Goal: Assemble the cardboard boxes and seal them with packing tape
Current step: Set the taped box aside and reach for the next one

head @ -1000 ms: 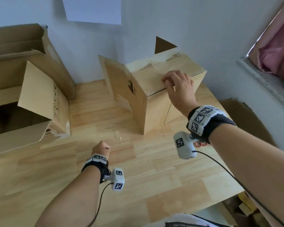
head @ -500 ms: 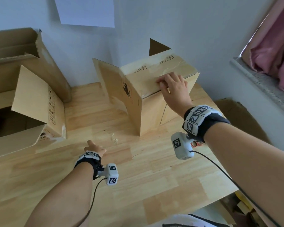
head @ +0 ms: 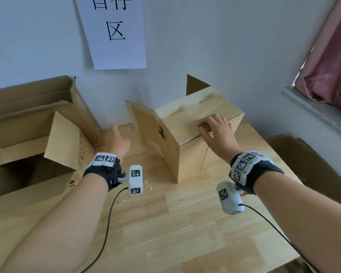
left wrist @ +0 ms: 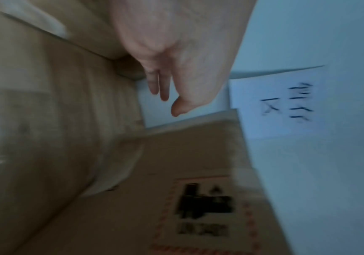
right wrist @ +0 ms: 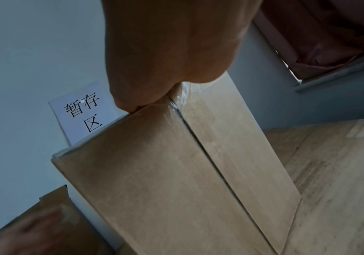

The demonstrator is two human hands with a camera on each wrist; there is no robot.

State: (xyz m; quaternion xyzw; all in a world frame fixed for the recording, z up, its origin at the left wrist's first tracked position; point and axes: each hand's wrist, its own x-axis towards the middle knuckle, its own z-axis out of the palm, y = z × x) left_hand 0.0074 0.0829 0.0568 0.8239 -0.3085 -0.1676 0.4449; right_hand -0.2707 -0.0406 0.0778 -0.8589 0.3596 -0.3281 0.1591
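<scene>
Small cardboard box (head: 187, 134) on table (head: 165, 223), near wall: we note brown board, clear tape along seam, side flap standing out. Our right hand (head: 217, 131) curls over top edge, gripping; left hand (head: 116, 140) open, fingers straight, beside flap.

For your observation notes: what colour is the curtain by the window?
Pink; the curtain shows best in the head view.

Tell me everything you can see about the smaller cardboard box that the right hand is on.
The smaller cardboard box is plain brown corrugated card, standing on the wooden table near the wall. Clear tape covers its top seam and runs down the near side. One flap sticks out to the left, another points up behind. Small printed marks line its top. The right hand rests on its top near edge, fingers curled.
</scene>
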